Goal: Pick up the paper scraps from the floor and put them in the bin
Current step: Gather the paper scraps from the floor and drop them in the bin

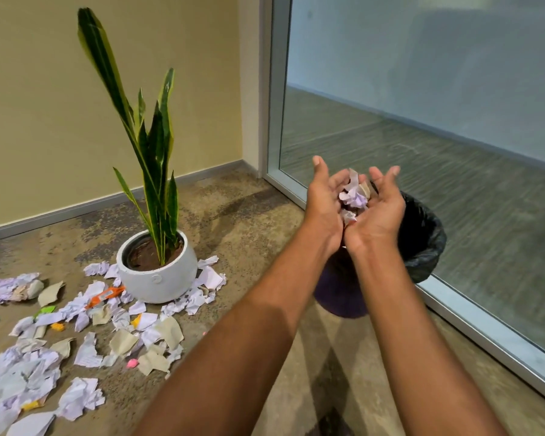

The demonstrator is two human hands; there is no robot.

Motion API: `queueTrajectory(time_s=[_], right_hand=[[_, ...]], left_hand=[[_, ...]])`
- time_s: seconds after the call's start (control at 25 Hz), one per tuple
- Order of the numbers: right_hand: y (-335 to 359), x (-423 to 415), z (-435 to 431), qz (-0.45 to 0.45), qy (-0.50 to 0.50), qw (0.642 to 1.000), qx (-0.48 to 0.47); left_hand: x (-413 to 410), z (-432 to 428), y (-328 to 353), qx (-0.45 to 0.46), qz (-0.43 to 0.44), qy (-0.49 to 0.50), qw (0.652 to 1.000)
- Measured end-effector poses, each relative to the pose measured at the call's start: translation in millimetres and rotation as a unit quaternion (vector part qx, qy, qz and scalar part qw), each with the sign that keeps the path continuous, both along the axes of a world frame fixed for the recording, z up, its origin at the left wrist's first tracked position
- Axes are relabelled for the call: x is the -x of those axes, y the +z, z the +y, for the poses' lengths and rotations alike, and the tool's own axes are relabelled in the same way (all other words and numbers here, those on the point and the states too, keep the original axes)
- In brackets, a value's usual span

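My left hand (pixel 323 199) and my right hand (pixel 383 209) are raised side by side, heels together and palms facing each other, forming a cup. A small bunch of crumpled pale-purple and tan paper scraps (pixel 354 196) lies between the palms, and the fingers stand mostly straight and spread. Both hands hover right above the bin (pixel 423 237), a dark purple container with a black bag liner, partly hidden behind my wrists. Several more paper scraps (pixel 85 328) are strewn over the floor at the lower left.
A white pot (pixel 158 280) with a tall snake plant stands left of the bin, ringed by scraps. A glass wall with a metal frame (pixel 485 335) runs along the right, close behind the bin. Orange, yellow and pink bits lie among the papers.
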State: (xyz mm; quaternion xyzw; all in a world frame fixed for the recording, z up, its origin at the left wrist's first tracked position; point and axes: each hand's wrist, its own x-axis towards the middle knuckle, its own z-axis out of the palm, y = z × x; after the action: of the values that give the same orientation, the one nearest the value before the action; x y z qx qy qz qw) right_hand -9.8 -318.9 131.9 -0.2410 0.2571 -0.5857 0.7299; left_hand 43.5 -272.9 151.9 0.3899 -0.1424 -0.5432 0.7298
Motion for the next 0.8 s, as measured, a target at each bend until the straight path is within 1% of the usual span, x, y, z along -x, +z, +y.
queueTrajectory(time_s=[0.08,0.16,0.28,0.36,0.44,0.52,0.6,0.68,0.8], right_hand=[[-10,15,-15,0.063,-0.036,0.997,0.003],[-19,25,-24,0.112,-0.065,0.992,0.010],[-29,32,-31,0.129,-0.103,0.986,0.013],[-33,30,-30,0.137,-0.094,0.986,0.002],[-35,26,-26,0.125,-0.058,0.990,0.002],[-35,13,-17,0.089,-0.015,0.995,0.029],[-37,-6,-4,0.072,0.034,0.995,0.065],[-45,-28,11,0.085,0.093,0.987,0.103],[-75,-61,27,0.129,0.195,0.963,0.137]], left_hand=[[8,-3,1,-0.013,-0.027,-0.037,0.999],[10,-4,-2,-0.019,-0.042,-0.044,0.998],[3,-4,-14,-0.010,-0.050,-0.015,0.999],[-6,1,-23,-0.001,-0.047,0.020,0.999],[-18,7,-33,-0.001,-0.051,0.070,0.996],[-33,13,-46,-0.027,-0.070,0.124,0.989],[-50,23,-65,-0.060,-0.087,0.173,0.979],[-65,37,-91,-0.099,-0.102,0.205,0.968],[-89,64,-139,-0.198,-0.135,0.223,0.945]])
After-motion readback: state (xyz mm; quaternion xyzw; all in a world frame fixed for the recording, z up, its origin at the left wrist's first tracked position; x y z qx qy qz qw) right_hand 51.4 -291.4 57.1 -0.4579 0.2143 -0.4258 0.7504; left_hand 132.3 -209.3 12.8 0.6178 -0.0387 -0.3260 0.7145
